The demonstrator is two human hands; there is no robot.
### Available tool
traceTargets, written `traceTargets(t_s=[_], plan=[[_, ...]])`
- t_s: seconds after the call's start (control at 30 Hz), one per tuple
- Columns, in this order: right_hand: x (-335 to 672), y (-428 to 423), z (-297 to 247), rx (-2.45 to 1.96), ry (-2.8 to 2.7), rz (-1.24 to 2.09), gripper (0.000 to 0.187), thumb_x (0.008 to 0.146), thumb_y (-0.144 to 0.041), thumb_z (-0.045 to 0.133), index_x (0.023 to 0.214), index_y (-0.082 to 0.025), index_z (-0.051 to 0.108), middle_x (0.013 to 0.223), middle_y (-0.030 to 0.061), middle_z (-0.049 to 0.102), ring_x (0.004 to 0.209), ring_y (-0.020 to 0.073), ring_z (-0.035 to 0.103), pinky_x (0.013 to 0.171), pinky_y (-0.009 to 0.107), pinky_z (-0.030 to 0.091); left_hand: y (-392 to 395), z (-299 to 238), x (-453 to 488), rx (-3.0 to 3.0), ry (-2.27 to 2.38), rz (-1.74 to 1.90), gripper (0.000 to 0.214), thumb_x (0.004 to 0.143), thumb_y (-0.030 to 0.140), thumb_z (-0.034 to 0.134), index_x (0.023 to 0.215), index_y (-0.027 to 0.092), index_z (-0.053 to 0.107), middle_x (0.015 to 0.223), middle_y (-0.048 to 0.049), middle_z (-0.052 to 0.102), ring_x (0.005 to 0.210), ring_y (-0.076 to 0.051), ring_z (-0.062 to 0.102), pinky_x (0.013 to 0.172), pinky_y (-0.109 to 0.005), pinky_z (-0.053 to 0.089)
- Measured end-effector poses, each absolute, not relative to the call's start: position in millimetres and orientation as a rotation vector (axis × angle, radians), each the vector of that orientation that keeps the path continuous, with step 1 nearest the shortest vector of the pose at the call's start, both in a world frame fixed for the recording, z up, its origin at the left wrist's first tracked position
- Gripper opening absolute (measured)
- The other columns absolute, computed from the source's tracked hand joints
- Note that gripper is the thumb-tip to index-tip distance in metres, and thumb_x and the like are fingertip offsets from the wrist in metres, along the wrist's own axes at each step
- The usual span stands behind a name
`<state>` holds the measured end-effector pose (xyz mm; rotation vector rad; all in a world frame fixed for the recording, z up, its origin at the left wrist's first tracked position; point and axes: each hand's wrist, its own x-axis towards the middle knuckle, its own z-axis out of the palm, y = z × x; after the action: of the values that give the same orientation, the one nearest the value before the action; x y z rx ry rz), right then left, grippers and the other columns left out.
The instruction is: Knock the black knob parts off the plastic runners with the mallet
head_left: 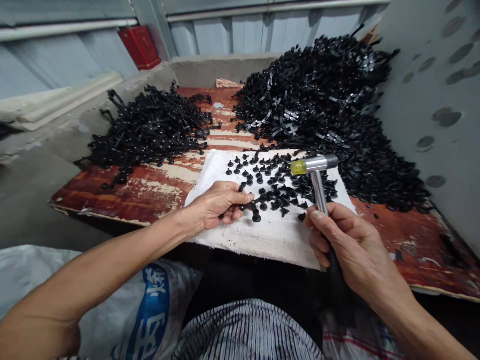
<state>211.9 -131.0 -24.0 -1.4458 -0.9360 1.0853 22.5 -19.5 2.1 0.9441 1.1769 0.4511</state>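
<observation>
My left hand [222,204] is closed on a small black part [252,201] with knobbed ends, low over the white board [228,235]. In my right hand [343,235] is a small mallet [318,187] with a metal head and a yellow plastic face, its head raised over the board. Fingers wrap round its handle. Many small black round-based pegs [275,192] stand and lie on the board, between and beyond my two hands. Part of the black piece in my left hand is hidden by the fingers.
A pile of black parts [150,125] lies on the left of the worn red-brown tabletop [112,197]. A larger heap [318,95] fills the back right against a grey panel [446,100]. A red box [140,47] stands at the back left. White sacks [101,295] lie below.
</observation>
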Motion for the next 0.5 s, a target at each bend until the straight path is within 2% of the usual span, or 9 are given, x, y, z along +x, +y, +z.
traceTargets(t_s=[0.3, 0.5], plan=[[215.0, -129.0, -25.1, -1.408, -0.933, 1.115, 0.034, 0.075, -0.051, 0.07, 0.073, -0.02, 0.057, 0.05, -0.006, 0.043, 0.04, 0.0074, 0.036, 0.029, 0.017, 0.034, -17.9, 0.4, 28.6, 1.011, 1.233, 0.435, 0.026, 0.081, 0.007, 0.066, 0.064, 0.016, 0.049, 0.051, 0.001, 0.057, 0.03, -0.004, 0.045, 0.025, -0.014, 0.021], [215.9, -130.5, -26.4, -1.377, -0.904, 1.138, 0.034, 0.074, -0.051, 0.071, 0.074, -0.02, 0.058, 0.054, -0.0054, 0.046, 0.041, 0.0072, 0.037, 0.028, 0.017, 0.034, -19.0, -1.6, 29.9, 1.047, 1.25, 0.419, 0.027, 0.082, 0.008, 0.065, 0.064, 0.017, 0.047, 0.049, 0.0033, 0.053, 0.031, -0.004, 0.044, 0.026, -0.015, 0.019]])
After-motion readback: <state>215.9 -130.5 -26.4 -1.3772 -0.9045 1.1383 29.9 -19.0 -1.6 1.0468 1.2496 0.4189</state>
